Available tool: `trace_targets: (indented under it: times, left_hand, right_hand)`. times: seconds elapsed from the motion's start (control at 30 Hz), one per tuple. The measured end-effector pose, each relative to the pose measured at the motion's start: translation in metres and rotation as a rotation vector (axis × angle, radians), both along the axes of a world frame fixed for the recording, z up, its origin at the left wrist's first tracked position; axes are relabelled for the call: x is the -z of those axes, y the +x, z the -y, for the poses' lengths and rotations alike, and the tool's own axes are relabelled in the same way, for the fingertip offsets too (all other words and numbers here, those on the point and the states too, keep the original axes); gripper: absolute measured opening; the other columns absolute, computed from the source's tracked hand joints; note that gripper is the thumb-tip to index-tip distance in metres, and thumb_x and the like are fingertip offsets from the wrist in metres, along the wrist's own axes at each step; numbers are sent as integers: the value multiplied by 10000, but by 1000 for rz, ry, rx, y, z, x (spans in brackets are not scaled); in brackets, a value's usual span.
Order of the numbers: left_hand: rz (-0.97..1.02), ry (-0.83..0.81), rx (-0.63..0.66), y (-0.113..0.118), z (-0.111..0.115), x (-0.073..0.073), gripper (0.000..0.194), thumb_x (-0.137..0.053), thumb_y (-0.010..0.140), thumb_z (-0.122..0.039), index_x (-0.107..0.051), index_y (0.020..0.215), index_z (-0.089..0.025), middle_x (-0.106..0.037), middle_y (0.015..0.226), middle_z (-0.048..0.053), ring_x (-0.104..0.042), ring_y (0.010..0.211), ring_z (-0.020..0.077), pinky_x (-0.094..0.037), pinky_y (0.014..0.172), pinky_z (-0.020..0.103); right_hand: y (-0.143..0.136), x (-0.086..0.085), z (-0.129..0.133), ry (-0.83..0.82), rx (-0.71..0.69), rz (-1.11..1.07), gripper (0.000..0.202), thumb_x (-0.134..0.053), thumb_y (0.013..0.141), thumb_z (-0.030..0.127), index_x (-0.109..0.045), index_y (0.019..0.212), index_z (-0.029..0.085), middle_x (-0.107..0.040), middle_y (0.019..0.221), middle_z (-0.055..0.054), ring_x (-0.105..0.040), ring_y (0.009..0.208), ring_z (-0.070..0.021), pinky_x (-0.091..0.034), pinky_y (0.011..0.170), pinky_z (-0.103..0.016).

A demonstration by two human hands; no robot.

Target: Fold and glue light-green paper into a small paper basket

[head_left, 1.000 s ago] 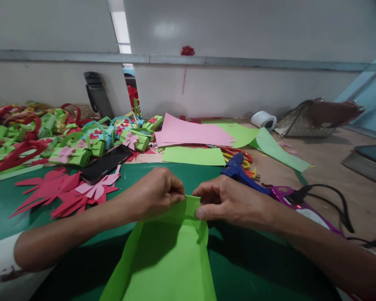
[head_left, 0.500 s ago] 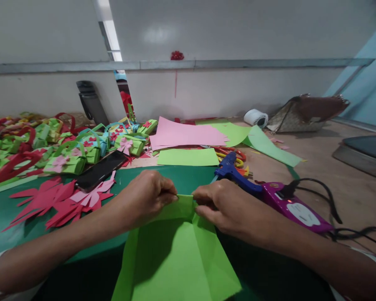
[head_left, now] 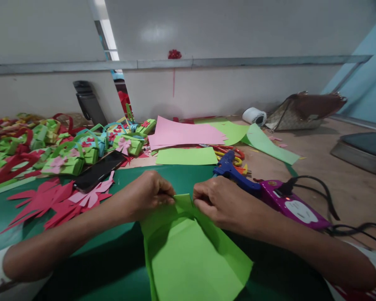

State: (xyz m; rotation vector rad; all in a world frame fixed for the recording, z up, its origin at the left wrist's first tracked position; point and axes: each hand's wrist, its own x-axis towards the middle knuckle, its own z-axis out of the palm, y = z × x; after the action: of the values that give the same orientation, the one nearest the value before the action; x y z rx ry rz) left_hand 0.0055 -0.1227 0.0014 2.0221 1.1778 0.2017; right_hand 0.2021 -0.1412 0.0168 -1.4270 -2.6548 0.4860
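Observation:
A folded sheet of bright green paper (head_left: 196,255) hangs toward me over the dark green table cover. My left hand (head_left: 152,192) pinches its far edge on the left, fingers curled. On the other side of the same edge, my right hand (head_left: 213,198) is closed on the paper, a short gap from the left. Creases run down the sheet, and its sides stand up somewhat. A blue glue gun (head_left: 233,171) lies just beyond my right hand. Left of my left hand are red paper cut-outs (head_left: 44,198) and a pink one (head_left: 92,194).
A black phone (head_left: 98,171) lies near several small green paper bags (head_left: 65,161) at left. Pink sheets (head_left: 188,133) and a green strip (head_left: 186,156) lie ahead. A purple power strip (head_left: 293,205) with black cables, a handbag (head_left: 310,110) and a bottle (head_left: 89,102) stand around.
The green paper has swung to the right at its near end and its sides have bent more. Both hands keep their pinch at the far edge, nearly in place.

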Motion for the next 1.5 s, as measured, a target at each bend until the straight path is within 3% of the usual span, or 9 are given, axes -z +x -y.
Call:
trace_targets:
  times: [0.3, 0.4, 0.53, 0.63, 0.73, 0.87, 1.17, 1.33, 1.5]
  left_hand:
    - [-2, 69, 28, 5, 4, 0, 117, -500, 729, -178, -609, 717, -136, -525, 586, -35, -441, 533, 86, -297, 461, 164]
    - [24, 90, 11, 9, 6, 2, 119, -523, 726, -174, -574, 829, -144, -538, 584, -36, -445, 525, 93, -288, 447, 166]
    - [112, 68, -4, 13, 8, 3, 169, -525, 751, -174, -508, 917, -147, -535, 585, -43, -398, 497, 78, -263, 428, 158]
    - [196, -62, -17, 12, 8, 1, 287, -517, 784, -247, -457, 1041, -137, -527, 614, -40, -384, 489, 79, -265, 420, 166]
    - [198, -172, -19, 7, 9, -2, 544, -594, 738, -332, -387, 1202, -137, -602, 873, 49, -525, 676, 145, -395, 530, 212]
    - [5, -29, -63, 0, 10, -6, 714, -684, 648, -330, -384, 1272, -158, -552, 1144, 112, -545, 942, 238, -447, 759, 313]
    - [66, -25, 11, -9, 0, 4, 450, -468, 624, -46, -564, 1051, -153, -648, 843, 22, -592, 699, 160, -411, 533, 207]
    - [136, -212, -55, -8, -1, 5, 274, -503, 711, -140, -659, 935, -130, -685, 800, 38, -591, 632, 141, -419, 524, 201]
    - [36, -132, -62, -7, 1, 3, 208, -530, 729, -227, -712, 767, -135, -579, 556, -12, -435, 467, 81, -284, 430, 179]
  right_hand:
    - [6, -5, 0, -51, -56, -166, 128, -464, 812, 143, -587, 807, 180, -557, 668, 17, -437, 584, -100, -270, 547, -242]
    - [5, -5, -3, -80, -101, -228, 178, -460, 849, 246, -595, 758, 175, -526, 633, 26, -417, 561, -96, -256, 523, -246]
    - [-4, 1, -10, -157, -93, -192, 199, -577, 739, 276, -510, 586, 168, -390, 537, 53, -347, 498, -79, -201, 462, -246]
    - [-7, 7, -17, -218, -71, -210, 218, -542, 723, 234, -455, 533, 172, -307, 498, 64, -294, 467, -70, -190, 443, -240]
    - [-5, 8, -21, -215, -2, -233, 225, -522, 723, 257, -448, 527, 175, -314, 485, 64, -309, 462, -72, -201, 433, -233]
    - [3, 6, -23, -160, 89, -239, 212, -500, 729, 277, -485, 545, 173, -373, 492, 55, -340, 469, -82, -212, 429, -236]
    - [13, 14, -27, -119, 118, -313, 233, -515, 751, 292, -496, 553, 170, -382, 497, 61, -351, 478, -82, -247, 439, -226]
    - [14, 14, -25, -139, 62, -309, 239, -545, 758, 270, -498, 548, 166, -396, 504, 65, -353, 483, -75, -261, 456, -220]
    - [13, 13, -23, -65, 11, -197, 239, -565, 763, 228, -503, 543, 160, -416, 513, 59, -363, 494, -79, -234, 473, -235]
